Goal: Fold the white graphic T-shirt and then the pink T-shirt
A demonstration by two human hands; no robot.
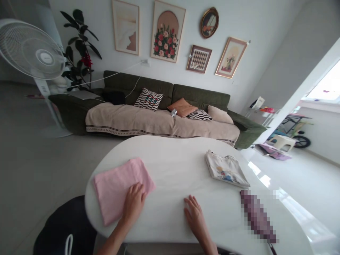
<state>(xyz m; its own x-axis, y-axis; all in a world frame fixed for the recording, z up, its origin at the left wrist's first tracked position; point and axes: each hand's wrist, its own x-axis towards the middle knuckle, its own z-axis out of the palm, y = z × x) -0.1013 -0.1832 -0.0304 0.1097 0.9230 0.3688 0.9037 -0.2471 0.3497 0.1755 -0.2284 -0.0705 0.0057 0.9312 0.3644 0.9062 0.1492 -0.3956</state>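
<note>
A folded pink cloth (117, 186) lies on the left part of the white oval table (175, 166). My left hand (133, 204) rests flat on the cloth's near right edge, fingers spread. A little to the right, my right hand (195, 214) lies flat on the bare tabletop, holding nothing. A folded white T-shirt with a colourful print (225, 169) sits on the table's right part, well beyond my right hand. A blurred purple object (257, 216) lies at the right near edge.
A dark green sofa (164, 106) with a beige throw and cushions stands behind the table. A white standing fan (34, 56) and a potted plant (79, 46) are at the left. A dark bag (66, 226) sits beside the table's near left edge.
</note>
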